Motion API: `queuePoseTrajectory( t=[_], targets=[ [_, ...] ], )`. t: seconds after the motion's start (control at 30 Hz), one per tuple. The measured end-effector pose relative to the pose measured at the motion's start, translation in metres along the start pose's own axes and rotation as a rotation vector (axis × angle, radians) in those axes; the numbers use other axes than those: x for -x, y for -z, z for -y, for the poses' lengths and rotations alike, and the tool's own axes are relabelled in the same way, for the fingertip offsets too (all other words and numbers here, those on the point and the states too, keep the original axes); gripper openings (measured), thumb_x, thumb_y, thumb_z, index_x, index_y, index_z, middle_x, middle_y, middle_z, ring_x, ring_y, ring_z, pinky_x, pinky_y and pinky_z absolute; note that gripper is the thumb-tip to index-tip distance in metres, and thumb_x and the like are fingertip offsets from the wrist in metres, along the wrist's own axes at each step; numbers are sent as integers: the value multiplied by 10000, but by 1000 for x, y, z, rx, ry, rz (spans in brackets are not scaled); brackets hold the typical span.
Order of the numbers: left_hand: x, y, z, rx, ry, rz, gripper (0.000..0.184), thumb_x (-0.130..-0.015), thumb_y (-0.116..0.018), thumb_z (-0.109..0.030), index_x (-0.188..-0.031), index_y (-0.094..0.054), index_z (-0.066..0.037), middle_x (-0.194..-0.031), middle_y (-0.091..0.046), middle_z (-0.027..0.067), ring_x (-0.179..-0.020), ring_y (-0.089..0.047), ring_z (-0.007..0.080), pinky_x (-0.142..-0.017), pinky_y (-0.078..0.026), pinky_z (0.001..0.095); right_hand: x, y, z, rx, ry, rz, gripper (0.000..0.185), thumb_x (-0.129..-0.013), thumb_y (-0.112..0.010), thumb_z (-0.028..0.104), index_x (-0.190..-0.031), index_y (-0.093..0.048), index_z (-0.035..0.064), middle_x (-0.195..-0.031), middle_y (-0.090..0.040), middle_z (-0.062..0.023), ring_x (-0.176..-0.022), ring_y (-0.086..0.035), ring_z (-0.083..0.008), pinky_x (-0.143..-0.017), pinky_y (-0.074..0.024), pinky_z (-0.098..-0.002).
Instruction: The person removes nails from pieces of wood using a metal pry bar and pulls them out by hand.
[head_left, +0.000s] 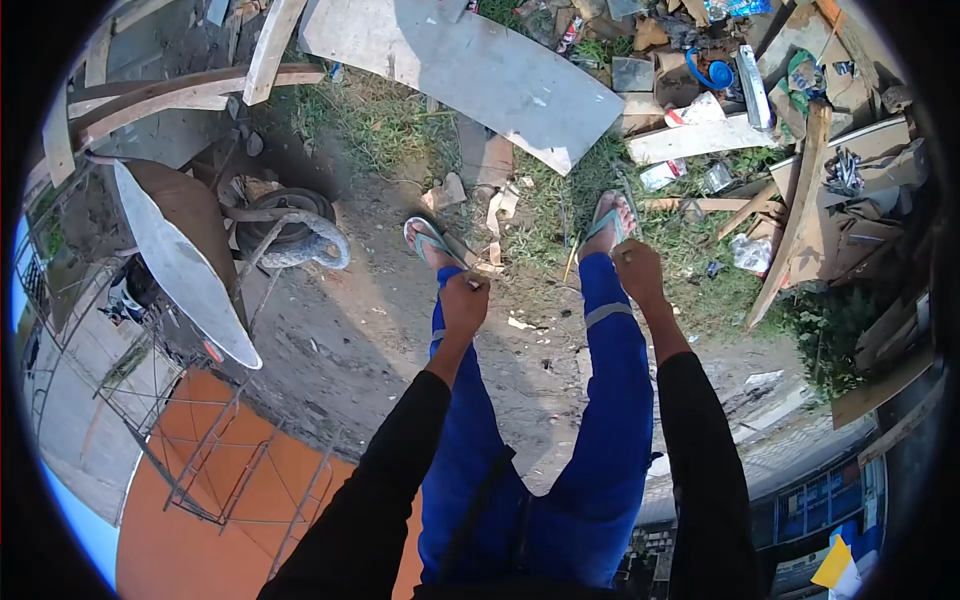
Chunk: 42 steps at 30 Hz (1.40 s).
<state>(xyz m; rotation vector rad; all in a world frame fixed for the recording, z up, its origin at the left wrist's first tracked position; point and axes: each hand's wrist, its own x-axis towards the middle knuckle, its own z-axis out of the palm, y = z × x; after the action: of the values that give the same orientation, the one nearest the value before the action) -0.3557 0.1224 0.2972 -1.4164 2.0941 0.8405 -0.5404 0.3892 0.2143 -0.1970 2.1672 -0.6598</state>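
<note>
My left hand [465,301] is closed in front of my left shin, thumb and fingers pressed together. A small pale bit shows at its fingertips, too small to name. Beside my right ankle, my right hand [637,270] is curled closed; whatever it holds, if anything, is hidden. Both hands are close to the lower legs of my blue trousers [612,385], which carry a grey band on each leg. Below them are my feet in a left flip-flop [428,240] and a right flip-flop [605,222], standing on dirt and grass.
A tipped wheelbarrow [190,255] lies at left, near its wheel [287,228]. A large grey board [470,75] is on the ground ahead. Planks [800,200], cardboard and rubbish are piled at right. Metal scaffolding [225,450] and an orange surface [180,530] show at lower left.
</note>
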Motion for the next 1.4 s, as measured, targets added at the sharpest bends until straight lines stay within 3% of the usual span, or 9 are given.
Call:
queuePoseTrajectory(
  t=[0.37,0.5,0.8,0.9,0.93,1.0,1.1,1.23,1.4],
  targets=[
    [-205,-104,148,-177,-52,-51,207,-784,-766,-251,-892,-745,-75,-883,-736,187,-861,-716,396,-787,-573,484,-94,-220,37,84,196,28,91,-862,-673,101,-932,-715,61,-791,-709,-195,-763,-705,-408,-703,-565,-459],
    [-243,-143,173,-264,-155,-36,225,-778,-784,-260,-878,-739,-63,-891,-722,195,-847,-709,384,-806,-554,478,-134,-291,35,306,285,-127,212,-892,-696,206,-1065,-674,85,-1055,-697,-181,-933,-683,-402,-795,-561,-488],
    [-239,-169,205,-11,-447,-287,141,-833,-689,-143,-920,-675,-33,-866,-680,189,-796,-680,394,-746,-508,508,-118,-324,19,433,333,-194,194,-920,-654,182,-1076,-624,71,-998,-661,-164,-891,-675,-370,-727,-556,-476],
    [-222,-151,211,171,-363,-147,134,-850,-643,-92,-954,-650,-6,-807,-665,221,-774,-665,423,-727,-507,529,-105,-328,4,189,99,-25,263,-938,-635,188,-1156,-589,48,-957,-645,-176,-781,-670,-336,-599,-544,-400],
    [-216,-151,222,163,-320,-114,137,-860,-627,-89,-955,-646,8,-783,-657,238,-765,-660,435,-713,-506,531,-106,-338,-19,-437,-7,155,298,-942,-628,182,-1198,-569,41,-958,-648,-175,-737,-658,-307,-552,-521,-351],
    [-204,-139,230,152,-281,-83,142,-869,-611,-86,-956,-643,22,-760,-648,255,-756,-655,447,-700,-505,532,-113,-343,-15,-1066,-109,337,335,-945,-621,177,-1239,-548,34,-960,-651,-173,-693,-645,-277,-505,-498,-302],
    [-195,-133,241,390,-156,-62,115,-874,-578,-88,-877,-601,24,-699,-640,244,-672,-652,437,-637,-485,518,-127,-338,58,451,616,-117,483,-859,-638,188,-1309,-522,58,-968,-681,-145,-759,-654,-302,-726,-535,-448],
    [-207,-128,231,283,-205,-12,201,-859,-609,-148,-1010,-659,-23,-685,-645,222,-636,-653,423,-608,-504,520,-128,-321,65,730,468,54,475,-810,-656,237,-1245,-547,80,-895,-713,-153,-874,-700,-339,-783,-511,-494],
    [-229,-140,190,106,-393,48,412,-844,-654,-196,-1245,-610,-112,-762,-696,211,-684,-684,400,-632,-537,518,-65,-295,3,799,267,164,388,-824,-654,251,-1183,-592,119,-815,-714,-171,-769,-714,-369,-729,-534,-519]
  ],
)
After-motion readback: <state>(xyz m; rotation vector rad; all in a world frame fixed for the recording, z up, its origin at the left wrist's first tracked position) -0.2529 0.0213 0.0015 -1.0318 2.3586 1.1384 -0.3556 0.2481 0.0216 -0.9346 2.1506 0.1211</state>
